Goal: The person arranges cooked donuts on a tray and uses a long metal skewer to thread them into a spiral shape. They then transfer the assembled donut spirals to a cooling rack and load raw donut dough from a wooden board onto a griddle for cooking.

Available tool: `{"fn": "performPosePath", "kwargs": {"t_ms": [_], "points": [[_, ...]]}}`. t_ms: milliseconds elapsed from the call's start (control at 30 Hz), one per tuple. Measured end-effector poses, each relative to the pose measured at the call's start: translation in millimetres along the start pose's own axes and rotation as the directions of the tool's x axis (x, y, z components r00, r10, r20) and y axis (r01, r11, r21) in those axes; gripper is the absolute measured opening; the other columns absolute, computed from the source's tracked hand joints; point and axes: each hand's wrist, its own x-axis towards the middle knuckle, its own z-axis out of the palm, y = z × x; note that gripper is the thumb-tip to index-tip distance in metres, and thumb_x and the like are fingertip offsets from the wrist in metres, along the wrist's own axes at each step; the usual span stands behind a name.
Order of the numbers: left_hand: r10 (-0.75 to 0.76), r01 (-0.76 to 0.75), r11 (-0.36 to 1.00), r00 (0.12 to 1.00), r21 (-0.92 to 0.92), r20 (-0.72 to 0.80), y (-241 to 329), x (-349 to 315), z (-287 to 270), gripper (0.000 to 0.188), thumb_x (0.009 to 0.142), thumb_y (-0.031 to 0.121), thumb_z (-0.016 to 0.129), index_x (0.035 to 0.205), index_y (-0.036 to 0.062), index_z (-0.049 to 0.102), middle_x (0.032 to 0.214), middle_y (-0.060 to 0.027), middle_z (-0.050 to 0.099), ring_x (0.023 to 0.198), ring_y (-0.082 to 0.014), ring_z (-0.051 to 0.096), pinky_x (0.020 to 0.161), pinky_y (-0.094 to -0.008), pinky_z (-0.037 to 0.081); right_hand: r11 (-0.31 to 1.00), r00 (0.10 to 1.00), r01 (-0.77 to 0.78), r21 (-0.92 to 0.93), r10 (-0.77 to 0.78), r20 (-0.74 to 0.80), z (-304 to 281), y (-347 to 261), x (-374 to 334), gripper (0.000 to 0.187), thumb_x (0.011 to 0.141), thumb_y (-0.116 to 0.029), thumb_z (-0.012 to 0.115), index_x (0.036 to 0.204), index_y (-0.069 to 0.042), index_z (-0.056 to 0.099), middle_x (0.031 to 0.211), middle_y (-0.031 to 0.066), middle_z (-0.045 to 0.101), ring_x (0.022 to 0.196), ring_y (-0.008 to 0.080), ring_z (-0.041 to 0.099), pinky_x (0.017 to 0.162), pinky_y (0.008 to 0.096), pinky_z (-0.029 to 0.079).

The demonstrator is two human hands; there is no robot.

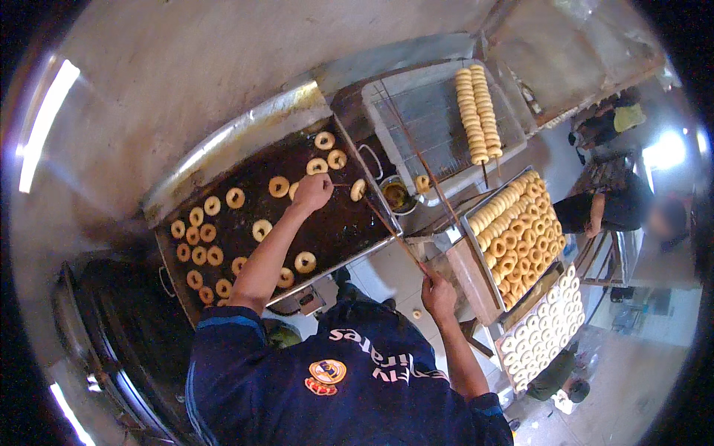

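Dim overall; glare from bright strip (46,125) left, white light (664,151) right; edges bowed, corners black.

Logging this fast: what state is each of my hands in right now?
Left hand: closed, holding a thin stick.
Right hand: closed, holding a long stick.

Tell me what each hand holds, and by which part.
The right hand grips a long thin stick near the end closer to the body. The left hand is closed, apparently on another stick; which part it grips cannot be told.
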Motion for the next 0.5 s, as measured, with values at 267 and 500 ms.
{"fn": "performPosePath", "kwargs": {"t_ms": [267, 500], "points": [[-0.16, 0.16, 0.982, 0.987, 0.096, -0.007, -91.4, 91.2, -12.2, 0.023, 0.094, 0.024, 0.064, 0.102, 0.0049, 0.074, 0.102, -0.021, 0.075, 0.099, -0.0422, 0.071, 0.087, -0.0529, 0.056, 1.0, 1.0, -0.007, -0.007, 0.007, 0.028, 15.6, -29.4, 25.1, 0.039, 0.098, -0.015, 0.059, 0.133, -0.026, 0.073, 0.103, 0.0183, 0.074, 0.087, 0.041, 0.073, 0.077, 0.0526, 0.058], [0.007, -0.003, 0.997, 0.998, -0.072, 0.055, -71.0, 80.6, -19.8, 0.02, 0.092, 0.023, 0.066, 0.097, 0.0056, 0.075, 0.095, -0.0219, 0.075, 0.093, -0.0424, 0.071, 0.084, -0.0517, 0.056, 0.992, 0.995, 0.058, 0.109, -0.049, -0.083, 63.7, -23.4, 52.1, 0.043, 0.097, -0.015, 0.059, 0.137, -0.028, 0.069, 0.099, 0.0188, 0.072, 0.088, 0.0415, 0.073, 0.076, 0.0524, 0.059]]}}
